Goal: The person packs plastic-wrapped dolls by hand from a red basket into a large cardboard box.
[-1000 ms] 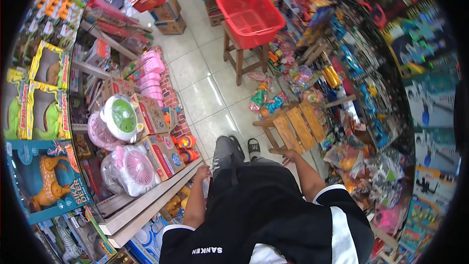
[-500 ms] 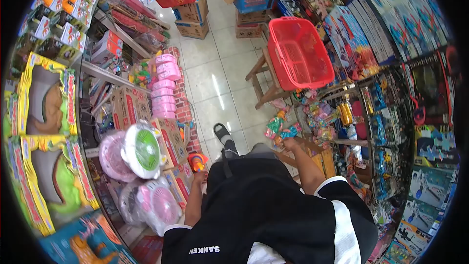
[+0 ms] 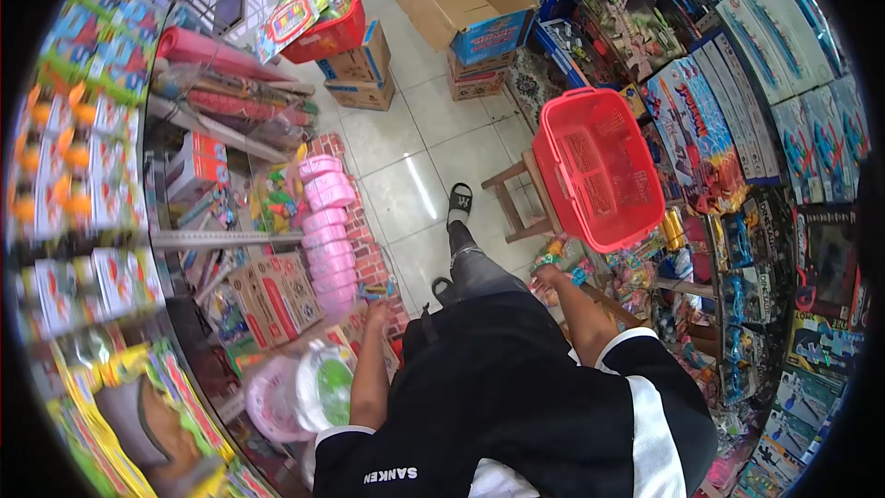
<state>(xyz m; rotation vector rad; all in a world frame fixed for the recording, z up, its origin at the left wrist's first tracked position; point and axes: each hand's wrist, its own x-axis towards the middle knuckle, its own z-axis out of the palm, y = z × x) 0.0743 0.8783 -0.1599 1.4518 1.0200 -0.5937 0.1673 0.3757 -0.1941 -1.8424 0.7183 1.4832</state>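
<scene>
My left hand (image 3: 376,314) hangs low by the left shelf, beside the brick-patterned ledge (image 3: 369,258) and close to a row of pink packs (image 3: 329,240); its fingers are too small to make out. My right hand (image 3: 548,280) is at the right, below the wooden stool (image 3: 516,198), against colourful plastic-wrapped items (image 3: 576,263). Whether it holds them is unclear. A red plastic basket (image 3: 599,166) rests on the stool.
Ahead are an open cardboard box (image 3: 470,5) on stacked cartons and a red basket (image 3: 346,32) of packaged toys on other cartons. Toy shelves line both sides of the tiled aisle (image 3: 406,175). Wrapped fans (image 3: 323,387) stand at lower left.
The view has shifted forward along the aisle, and one foot is farther ahead. The orange and red item near my left hand no longer shows there. My right hand stays near the colourful packs.
</scene>
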